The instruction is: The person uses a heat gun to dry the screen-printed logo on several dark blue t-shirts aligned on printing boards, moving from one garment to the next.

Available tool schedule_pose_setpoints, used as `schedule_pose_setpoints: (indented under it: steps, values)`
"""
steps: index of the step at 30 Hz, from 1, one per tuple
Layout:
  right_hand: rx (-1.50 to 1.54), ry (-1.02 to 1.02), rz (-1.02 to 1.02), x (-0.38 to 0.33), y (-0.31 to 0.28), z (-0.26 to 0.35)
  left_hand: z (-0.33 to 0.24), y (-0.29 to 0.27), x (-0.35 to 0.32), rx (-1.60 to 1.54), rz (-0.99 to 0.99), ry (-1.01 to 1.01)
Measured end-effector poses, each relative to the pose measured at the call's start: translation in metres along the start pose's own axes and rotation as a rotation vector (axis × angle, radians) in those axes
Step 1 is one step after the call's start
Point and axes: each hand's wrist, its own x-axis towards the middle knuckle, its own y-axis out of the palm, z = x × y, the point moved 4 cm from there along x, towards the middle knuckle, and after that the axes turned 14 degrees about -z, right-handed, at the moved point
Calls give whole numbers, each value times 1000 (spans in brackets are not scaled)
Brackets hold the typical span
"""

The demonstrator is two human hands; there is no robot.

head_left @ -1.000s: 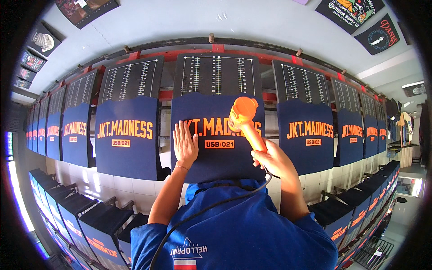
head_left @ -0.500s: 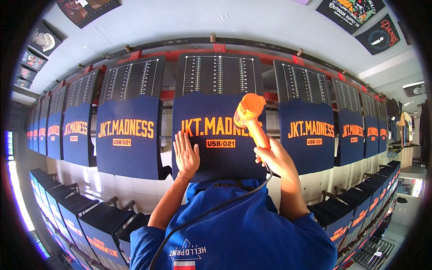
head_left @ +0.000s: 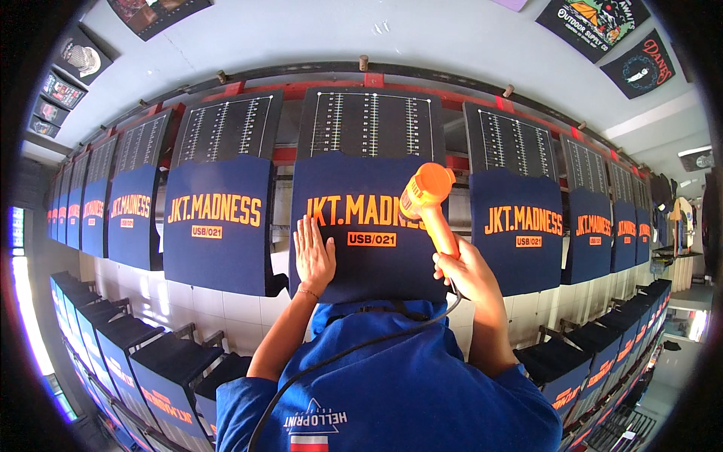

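Observation:
In front of me a navy T-shirt with an orange printed design is stretched over a black board marked with white scales. My left hand lies flat on the shirt at the left part of the print, fingers together and straight. An orange hair dryer is gripped by its handle in my right hand, its head over the right end of the print and hiding some letters. From the handle a black cord runs down across my blue shirt.
Similar boards with printed navy shirts stand in a row left and right, along a red and black rail. Lower down, two more rows of shirt-covered boards flank me. Printed panels hang on the pale wall.
The hair dryer has shifted slightly to the right over the shirt, with my right hand. My left hand keeps its place on the cloth. The whole view has moved a little.

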Motion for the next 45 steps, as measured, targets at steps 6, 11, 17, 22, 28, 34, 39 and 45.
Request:
schedule_pose_setpoints:
  steps: [6,11,17,22,28,34,39,45]
  values:
    - [22,-30,-15,22,-7,6,1,-4,-3,38,-66,-110]
    - [49,-39,-1,31,-23,5,1,-4,-8,89,-46,-105]
    - [42,-54,2,29,-43,-1,-4,-6,-10,47,-82,-76]
    - [53,-64,44,34,-40,7,-13,-9,-15,30,-84,-74]
    - [19,-56,118,40,-42,9,-8,-14,-29,77,-167,-177]
    - [-24,-89,203,30,-50,4,26,-12,-50,277,-277,-524]
    - [-104,-33,300,21,-54,-5,24,-14,-54,387,-295,-637]
    - [-98,-37,320,14,-62,-9,18,-18,-49,362,-210,-766]
